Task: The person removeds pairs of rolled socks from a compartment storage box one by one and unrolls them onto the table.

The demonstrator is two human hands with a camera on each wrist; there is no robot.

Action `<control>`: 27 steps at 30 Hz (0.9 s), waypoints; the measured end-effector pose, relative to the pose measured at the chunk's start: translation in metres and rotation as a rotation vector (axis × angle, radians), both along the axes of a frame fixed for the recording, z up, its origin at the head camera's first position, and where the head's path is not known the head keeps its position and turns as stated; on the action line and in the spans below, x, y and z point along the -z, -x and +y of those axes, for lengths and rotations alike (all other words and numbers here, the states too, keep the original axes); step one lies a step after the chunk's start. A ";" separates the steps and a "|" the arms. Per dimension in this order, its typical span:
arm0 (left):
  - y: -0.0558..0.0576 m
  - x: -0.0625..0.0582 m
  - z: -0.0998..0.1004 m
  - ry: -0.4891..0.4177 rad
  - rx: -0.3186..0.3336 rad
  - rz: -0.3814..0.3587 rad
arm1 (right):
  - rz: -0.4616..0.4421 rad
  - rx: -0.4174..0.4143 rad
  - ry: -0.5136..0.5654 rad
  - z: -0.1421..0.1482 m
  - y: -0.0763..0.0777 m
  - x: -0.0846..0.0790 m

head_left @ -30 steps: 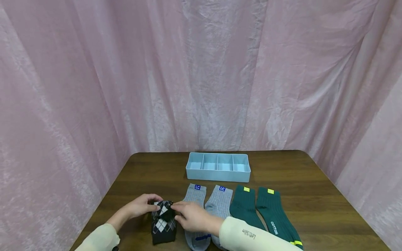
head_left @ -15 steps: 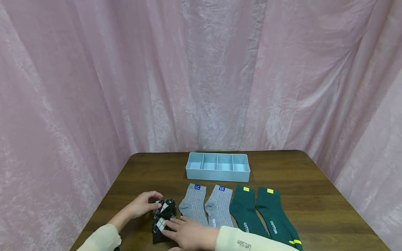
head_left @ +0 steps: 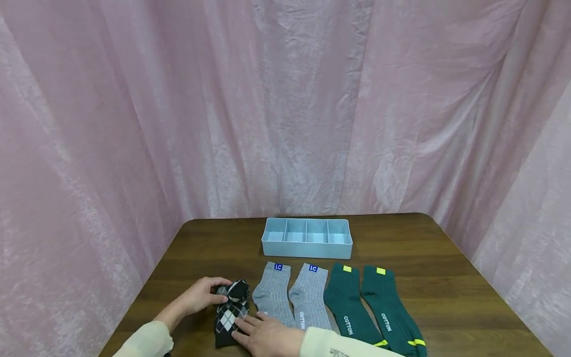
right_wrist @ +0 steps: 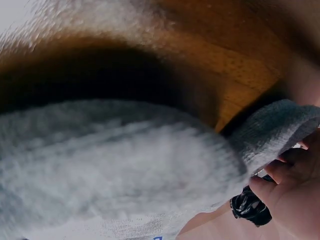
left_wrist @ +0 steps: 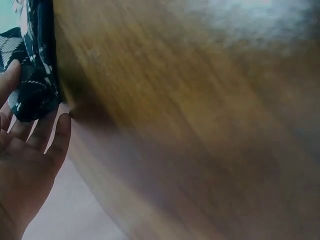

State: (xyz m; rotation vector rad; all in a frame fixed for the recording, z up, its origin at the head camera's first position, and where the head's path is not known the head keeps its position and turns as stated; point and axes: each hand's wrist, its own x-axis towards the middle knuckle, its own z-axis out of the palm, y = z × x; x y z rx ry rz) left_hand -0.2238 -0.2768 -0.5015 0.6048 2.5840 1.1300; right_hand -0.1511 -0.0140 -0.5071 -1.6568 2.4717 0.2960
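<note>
Black argyle socks [head_left: 226, 317] with white and grey diamonds lie at the left, their far end folded over into a bundle. My left hand [head_left: 202, 296] holds that folded end from the left, thumb on the near side and fingers beyond. In the left wrist view, the sock bundle [left_wrist: 35, 95] sits between the thumb and fingers of the left hand [left_wrist: 30, 155]. My right hand [head_left: 267, 334] rests its outstretched fingers on the lower part of the argyle socks. Beside it, two grey ribbed socks [head_left: 309, 295] lie flat, one toe hidden behind this hand.
Two green socks [head_left: 388, 307] with yellow tags lie flat right of the grey pair. Behind the socks stands a light blue box [head_left: 307, 249] with several compartments. All are on a brown wooden table [head_left: 437, 267], with pink curtains [head_left: 312, 124] around it.
My right hand has let go of the folded end and moved down to the socks' lower part, its fingers spread. The left hand stays at the fold, which now stands up more as a roll.
</note>
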 end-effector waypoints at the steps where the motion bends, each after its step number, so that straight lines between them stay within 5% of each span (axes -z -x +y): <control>1: 0.001 0.000 0.000 0.009 -0.002 0.005 | 0.001 0.000 0.001 0.000 0.000 0.000; 14: 0.018 -0.008 0.008 0.066 -0.009 -0.035 | 0.045 0.005 0.127 -0.006 0.000 0.000; 18: 0.021 -0.009 0.009 0.073 -0.050 -0.045 | 0.102 0.000 0.087 -0.009 -0.001 0.003; 23: 0.024 -0.005 0.009 0.070 -0.176 0.024 | 0.113 -0.001 0.044 -0.011 0.000 0.006; 27: 0.023 0.000 0.006 0.058 -0.201 0.128 | 0.060 -0.005 0.025 -0.014 0.000 0.005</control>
